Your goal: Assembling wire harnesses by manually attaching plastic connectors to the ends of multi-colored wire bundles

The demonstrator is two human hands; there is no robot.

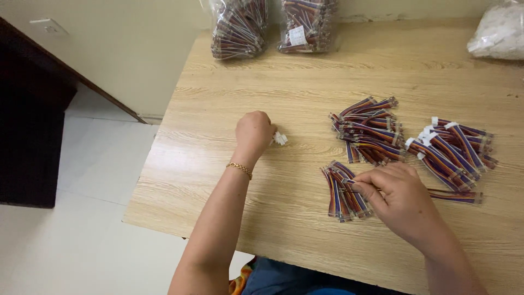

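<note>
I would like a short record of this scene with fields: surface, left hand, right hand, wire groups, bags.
surface: light wooden table
left hand: left hand closed, small white connectors at its fingertips
right hand: right hand pinching one wire from the near wire pile
wire groups: middle wire pile without white ends; right wire pile with white connectors fitted
bags: two clear bags of wires at the far edge; white bag at the far right corner

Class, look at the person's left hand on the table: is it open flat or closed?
Closed. The left hand is curled into a fist on the wooden table, with small white connectors showing at its fingertips.
</note>
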